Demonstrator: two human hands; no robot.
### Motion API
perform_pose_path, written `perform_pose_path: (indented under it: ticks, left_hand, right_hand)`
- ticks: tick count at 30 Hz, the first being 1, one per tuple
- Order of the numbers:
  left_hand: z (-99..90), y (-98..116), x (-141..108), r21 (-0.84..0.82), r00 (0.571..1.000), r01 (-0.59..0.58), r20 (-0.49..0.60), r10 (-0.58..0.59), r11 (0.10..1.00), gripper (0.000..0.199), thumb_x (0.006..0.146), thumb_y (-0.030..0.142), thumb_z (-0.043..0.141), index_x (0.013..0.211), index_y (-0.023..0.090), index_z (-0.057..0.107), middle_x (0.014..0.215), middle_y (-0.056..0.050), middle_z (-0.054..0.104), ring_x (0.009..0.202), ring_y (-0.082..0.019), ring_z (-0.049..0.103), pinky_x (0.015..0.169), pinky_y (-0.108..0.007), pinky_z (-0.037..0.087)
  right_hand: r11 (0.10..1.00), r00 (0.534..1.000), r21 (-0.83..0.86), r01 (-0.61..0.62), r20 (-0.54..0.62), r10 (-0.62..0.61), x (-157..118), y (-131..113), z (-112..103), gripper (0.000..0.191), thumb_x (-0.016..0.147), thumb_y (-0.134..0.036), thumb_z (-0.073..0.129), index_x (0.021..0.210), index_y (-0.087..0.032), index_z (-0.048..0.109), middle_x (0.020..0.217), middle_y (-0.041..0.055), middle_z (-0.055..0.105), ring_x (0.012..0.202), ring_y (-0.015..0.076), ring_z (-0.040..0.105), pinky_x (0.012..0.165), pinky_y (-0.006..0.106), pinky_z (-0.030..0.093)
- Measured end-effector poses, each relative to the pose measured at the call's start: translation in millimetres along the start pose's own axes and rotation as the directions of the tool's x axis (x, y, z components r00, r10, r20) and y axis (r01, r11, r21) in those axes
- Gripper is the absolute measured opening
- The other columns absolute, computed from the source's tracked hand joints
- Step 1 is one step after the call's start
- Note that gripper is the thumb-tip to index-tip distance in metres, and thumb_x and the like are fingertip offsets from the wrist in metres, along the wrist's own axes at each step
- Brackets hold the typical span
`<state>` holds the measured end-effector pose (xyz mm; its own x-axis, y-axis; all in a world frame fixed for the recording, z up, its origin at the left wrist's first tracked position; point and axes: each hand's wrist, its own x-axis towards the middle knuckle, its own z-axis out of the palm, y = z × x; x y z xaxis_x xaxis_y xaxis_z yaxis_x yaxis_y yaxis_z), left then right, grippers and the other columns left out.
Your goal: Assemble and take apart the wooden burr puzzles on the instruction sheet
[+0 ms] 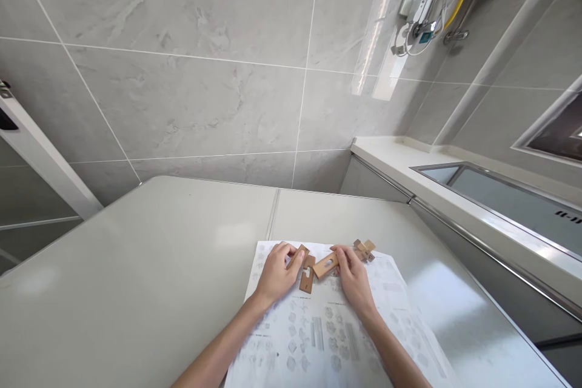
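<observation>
Three loose wooden pieces are near the fingers, each at its own slant. The left piece (298,256) slopes along its long axis, its far end pointing away and to the right of the left fingers. The middle piece (306,282), cut with an opening, has its long axis running nearly straight toward the person, the near end turned slightly left. The right piece (324,266), with one oblong slot, points from the right fingertips leftward and a little nearer the person.

Besides these three there is one wooden cluster (365,250) of interlocked pieces; how many make it up cannot be told.

The left hand (278,271) pinches the left piece between thumb and fingers, closed to about its thickness. The right hand (354,279) grips the right piece by its far end, fingers closed on it. The middle piece lies between the two sets of fingers, nearer the left; whether it touches either held piece is unclear. The cluster sits just beyond the right fingers, to their right.

Under both hands spreads a printed sheet (264,370), on the pale bench (136,267).
</observation>
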<state>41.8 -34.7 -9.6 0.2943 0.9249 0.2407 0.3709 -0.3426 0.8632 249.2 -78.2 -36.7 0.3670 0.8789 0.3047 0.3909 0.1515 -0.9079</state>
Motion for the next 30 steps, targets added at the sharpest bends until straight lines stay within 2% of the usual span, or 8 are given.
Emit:
perform_pose_path:
  ticks: [3, 7, 14, 19, 23, 26, 30]
  left_hand:
    - [2.8, -5.6, 0.1, 0.101, 0.998, -0.041, -0.051, 0.047, 0.994, 0.032, 0.101, 0.046, 0.06, 0.078, 0.024, 0.063, 0.096, -0.007, 0.069, 0.101, -0.03, 0.063, 0.093, -0.045, 0.052]
    - [5.6, -11.1, -0.6, 0.202, 0.992, -0.071, -0.085, 0.09, 0.977, 0.029, 0.1, 0.038, 0.062, 0.075, 0.024, 0.061, 0.102, -0.008, 0.068, 0.108, -0.031, 0.06, 0.099, -0.05, 0.051]
    - [7.0, -16.8, -4.3, 0.322, 0.988, -0.087, -0.092, 0.122, 0.943, 0.033, 0.101, 0.036, 0.061, 0.072, 0.022, 0.055, 0.116, -0.011, 0.062, 0.121, -0.036, 0.052, 0.104, -0.057, 0.047]
    - [7.6, -18.0, -5.6, 0.332, 0.987, -0.116, -0.068, 0.146, 0.936, 0.015, 0.101, 0.031, 0.06, 0.088, 0.023, 0.057, 0.116, -0.011, 0.059, 0.119, -0.035, 0.053, 0.102, -0.057, 0.047]
    - [5.5, -13.1, -7.6, 0.277, 0.985, -0.172, 0.026, 0.172, 0.945, 0.009, 0.104, 0.028, 0.055, 0.11, 0.023, 0.06, 0.122, -0.011, 0.062, 0.122, -0.033, 0.056, 0.106, -0.055, 0.049]
    - [3.9, -7.8, -10.8, 0.212, 0.97, -0.223, 0.142, 0.196, 0.951, 0.037, 0.097, 0.036, 0.07, 0.131, 0.026, 0.058, 0.139, -0.013, 0.061, 0.133, -0.035, 0.055, 0.111, -0.054, 0.05]
    - [1.5, -2.2, -14.1, 0.128, 0.927, -0.281, 0.294, 0.234, 0.951, 0.089, 0.072, 0.049, 0.095, 0.148, 0.029, 0.053, 0.15, -0.014, 0.057, 0.142, -0.041, 0.052, 0.112, -0.055, 0.051]
  right_hand:
    - [0.999, 0.997, -0.039, 0.038, 0.073, -0.035, -1.9, -1.1, 1.5, 0.055, 0.106, -0.069, 0.044, 0.095, -0.024, 0.074, 0.081, 0.0056, 0.076, 0.068, 0.0261, 0.067, 0.065, 0.036, 0.053]
    - [0.992, 0.981, -0.082, 0.096, 0.177, -0.08, -4.7, -1.4, 3.5, 0.051, 0.109, -0.063, 0.043, 0.092, -0.025, 0.073, 0.085, 0.0061, 0.078, 0.076, 0.0275, 0.07, 0.071, 0.037, 0.053]
    - [0.977, 0.961, -0.14, 0.161, 0.247, -0.123, -4.7, 6.5, 5.7, 0.041, 0.111, -0.054, 0.046, 0.101, -0.025, 0.074, 0.1, 0.0091, 0.079, 0.092, 0.0295, 0.073, 0.082, 0.041, 0.056]
    - [0.968, 0.958, -0.168, 0.187, 0.249, -0.142, -6.3, 10.4, 7.5, 0.035, 0.11, -0.051, 0.049, 0.106, -0.026, 0.073, 0.101, 0.0082, 0.078, 0.086, 0.0277, 0.073, 0.079, 0.04, 0.056]
    - [0.964, 0.956, -0.172, 0.204, 0.249, -0.157, -8.1, 9.7, 8.5, 0.033, 0.11, -0.048, 0.049, 0.107, -0.026, 0.073, 0.102, 0.008, 0.078, 0.086, 0.0272, 0.073, 0.078, 0.04, 0.057]
    - [0.963, 0.956, -0.168, 0.21, 0.242, -0.166, -8.9, 8.6, 8.3, 0.033, 0.11, -0.047, 0.047, 0.107, -0.026, 0.073, 0.104, 0.0087, 0.078, 0.09, 0.028, 0.074, 0.08, 0.041, 0.058]
    - [0.965, 0.957, -0.158, 0.209, 0.236, -0.168, -9.3, 7.1, 8.1, 0.033, 0.11, -0.044, 0.046, 0.109, -0.026, 0.073, 0.105, 0.0096, 0.078, 0.093, 0.029, 0.073, 0.08, 0.042, 0.058]
